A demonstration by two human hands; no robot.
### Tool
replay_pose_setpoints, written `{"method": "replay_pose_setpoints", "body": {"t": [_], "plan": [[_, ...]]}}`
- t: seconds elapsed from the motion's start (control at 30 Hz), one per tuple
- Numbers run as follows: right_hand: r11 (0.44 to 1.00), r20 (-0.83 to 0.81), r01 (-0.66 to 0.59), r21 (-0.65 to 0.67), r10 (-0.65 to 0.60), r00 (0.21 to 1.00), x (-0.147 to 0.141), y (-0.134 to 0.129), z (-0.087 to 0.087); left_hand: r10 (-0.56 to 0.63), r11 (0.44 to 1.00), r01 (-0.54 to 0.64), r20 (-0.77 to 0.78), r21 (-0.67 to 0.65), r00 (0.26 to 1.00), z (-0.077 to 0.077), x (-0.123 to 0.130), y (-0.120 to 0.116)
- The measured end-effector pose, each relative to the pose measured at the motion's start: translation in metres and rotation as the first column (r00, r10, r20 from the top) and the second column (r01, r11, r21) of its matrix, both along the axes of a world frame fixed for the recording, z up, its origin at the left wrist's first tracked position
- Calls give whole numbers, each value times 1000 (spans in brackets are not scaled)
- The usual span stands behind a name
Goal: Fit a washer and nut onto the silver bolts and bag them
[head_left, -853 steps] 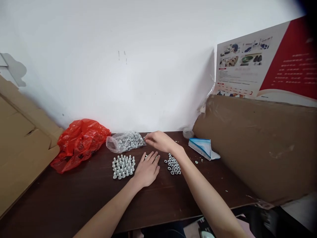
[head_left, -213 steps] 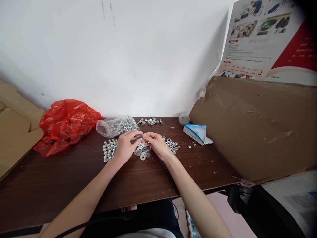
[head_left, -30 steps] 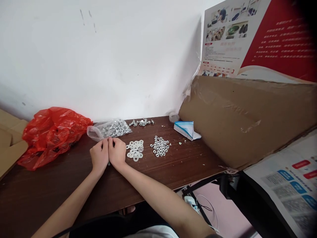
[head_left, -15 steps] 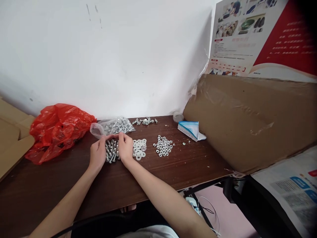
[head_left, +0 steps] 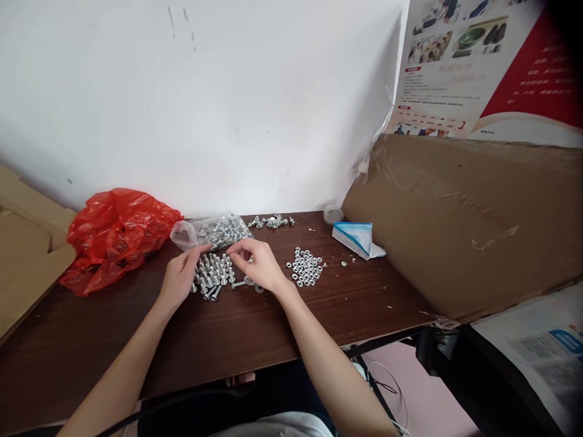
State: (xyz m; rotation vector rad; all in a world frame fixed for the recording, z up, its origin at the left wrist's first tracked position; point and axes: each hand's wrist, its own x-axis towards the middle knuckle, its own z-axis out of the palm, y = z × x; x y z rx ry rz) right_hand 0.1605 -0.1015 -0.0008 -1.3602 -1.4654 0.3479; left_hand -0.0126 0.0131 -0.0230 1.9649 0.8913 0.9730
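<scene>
Many silver bolts (head_left: 213, 271) stand close together in a cluster on the dark brown table, with a few lying at its front. Along the cluster's left and back edge is my left hand (head_left: 180, 276), its fingers stretched out. My right hand (head_left: 260, 262) hovers at the right edge with index finger and thumb apart, and nothing shows between them. Flat washers (head_left: 259, 289) are mostly hidden under my right hand. One single bolt (head_left: 238, 284) lies between the cluster and the washers. Farther right is a group of hex nuts (head_left: 306, 267).
Behind the bolts lies a clear plastic bag (head_left: 223, 230) of metal hardware, beside a red plastic bag (head_left: 121, 237). Small assembled fasteners (head_left: 273, 222) lie near the wall. At right are a tape roll (head_left: 333, 213), a blue-white packet (head_left: 353, 237) and a large cardboard sheet (head_left: 464, 224).
My hands have moved apart, my right hand shifting right over the washers. More of the bolt cluster now shows. The camera view has turned slightly left.
</scene>
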Motion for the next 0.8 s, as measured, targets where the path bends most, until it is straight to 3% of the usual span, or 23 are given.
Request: {"method": "replay_pose_setpoints", "body": {"t": [0.07, 0.17, 0.23, 0.33, 0.43, 0.8], "plan": [[999, 161, -32, 0, 32, 986, 3, -11, -5, 74, 974, -68, -21, 217, 997, 7, -8, -12], [995, 348, -65, -78, 88, 934, 8, -17, -13, 209, 847, -173, -16, 502, 978, 11, -20, -37], [987, 421, -71, -145, 127, 898, 10, -18, -16, 185, 804, -96, -92, 587, 978, 6, -27, -53], [976, 473, -79, -203, 168, 865, 10, -17, -16, 94, 784, 72, -233, 616, 968, -5, -32, -69], [976, 484, -77, -205, 169, 859, 8, -18, -15, 87, 775, 152, -342, 613, 936, -15, -33, -73], [985, 419, -148, -90, 172, 891, -2, -17, -19, 85, 782, 162, -360, 602, 929, -20, -40, -72]]}}
